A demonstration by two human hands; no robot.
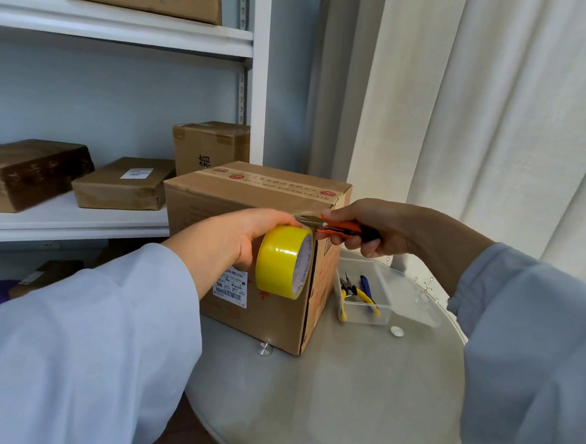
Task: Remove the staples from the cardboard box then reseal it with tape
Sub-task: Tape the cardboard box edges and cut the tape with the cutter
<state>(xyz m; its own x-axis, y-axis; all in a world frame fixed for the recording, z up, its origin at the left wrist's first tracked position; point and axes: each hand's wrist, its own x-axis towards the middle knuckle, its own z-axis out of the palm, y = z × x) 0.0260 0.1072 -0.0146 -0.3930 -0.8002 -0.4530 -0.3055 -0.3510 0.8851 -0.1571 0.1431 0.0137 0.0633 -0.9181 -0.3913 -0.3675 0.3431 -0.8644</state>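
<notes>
Both arms reach forward in loose pale-blue sleeves, the left forearm rising from about 8 o'clock toward the centre and the right coming in from about 4 o'clock. The left hand point(238, 240) is turned palm-right with its fingers curled over the top of a yellow tape roll point(283, 262), wrist straight. The right hand point(367, 229), at the left hand's 3 o'clock and close beside it, grips orange-handled snips point(333, 228) with fingers folded round the handles, blades pointing toward 9 o'clock.
</notes>
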